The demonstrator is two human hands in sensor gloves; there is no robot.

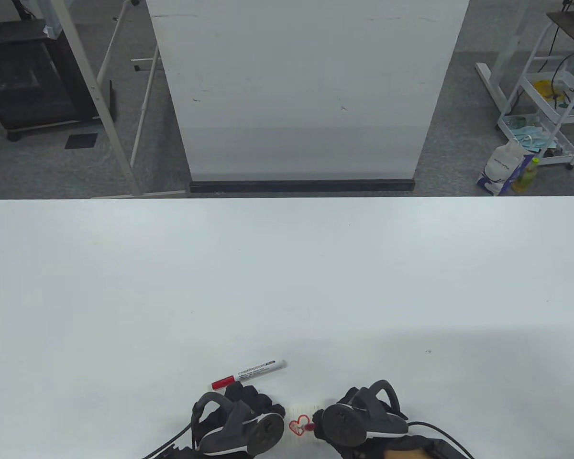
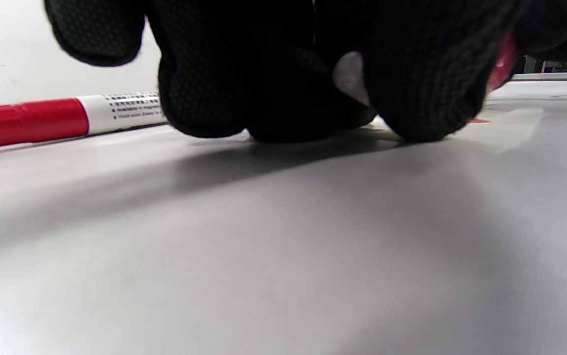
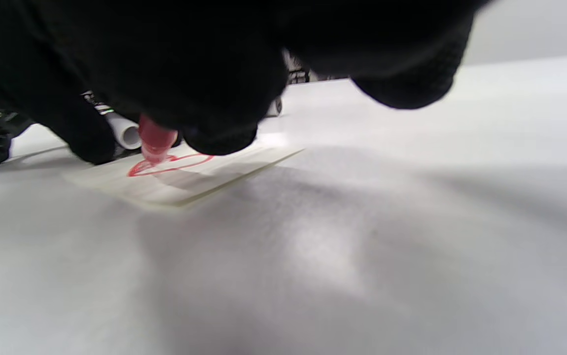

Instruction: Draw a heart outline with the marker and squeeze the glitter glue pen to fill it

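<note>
A small pale paper slip lies near the table's front edge, with a red heart outline drawn on it. My right hand grips a red glitter glue pen, and its tip touches the heart line on the paper. My left hand is just left of the slip, with its fingertips pressing down on the table. The white marker with a red cap lies loose just beyond the left hand; the marker also shows in the left wrist view.
The white table stretches far and wide beyond the hands. A white board stands upright behind its far edge. Racks and a cart stand on the floor at both sides, well off the table.
</note>
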